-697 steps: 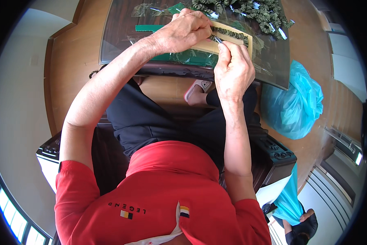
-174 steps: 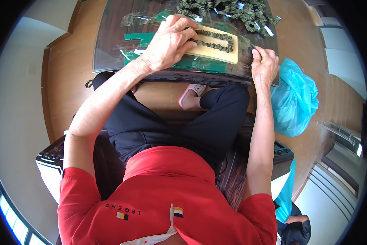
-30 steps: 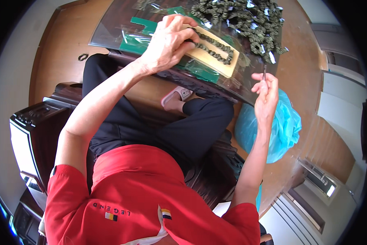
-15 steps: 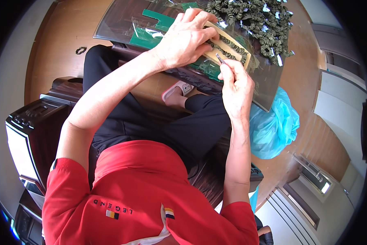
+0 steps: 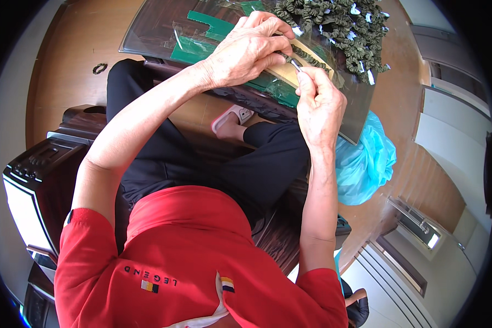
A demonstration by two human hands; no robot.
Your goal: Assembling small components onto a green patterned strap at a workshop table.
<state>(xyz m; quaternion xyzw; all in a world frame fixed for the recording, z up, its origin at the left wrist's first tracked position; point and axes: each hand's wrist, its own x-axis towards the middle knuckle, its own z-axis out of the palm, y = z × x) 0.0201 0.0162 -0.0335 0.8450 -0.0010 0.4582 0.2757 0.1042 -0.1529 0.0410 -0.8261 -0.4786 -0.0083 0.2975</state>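
While I look down from the head camera, the left hand [image 5: 246, 52] lies over a tan card [image 5: 289, 74] on the glass-topped table [image 5: 153, 27], close to the table's near edge. Its fingers [image 5: 273, 24] are curled together and press down on the card and on the dark green coiled strip [image 5: 311, 57] that runs along it. The right hand [image 5: 319, 104] comes up from the near edge just beside the left one. Its thumb and forefinger are pinched shut on a thin metal tool [image 5: 295, 64], whose tip touches the coiled strip at the card. I cannot tell what kind of tool it is; only a short bright length shows above the fingertips.

Green paper pieces [image 5: 199, 38] lie under clear plastic film on the table's left part, touching the card's left end. A heap of dark green coiled pieces [image 5: 339, 27] with small white tags fills the far right corner of the table, near the card but apart from both hands.

Below the near edge I see the person's crossed legs in black trousers [image 5: 169, 158] and a foot in a pale slipper [image 5: 232, 117]. A blue plastic bag [image 5: 366, 164] sits on the wooden floor [image 5: 65, 65] by the table's right edge. A small dark ring [image 5: 100, 68] lies on the floor to the left of the table. The person wears a red shirt [image 5: 191, 262] and sits on a dark wooden seat [image 5: 49, 164].
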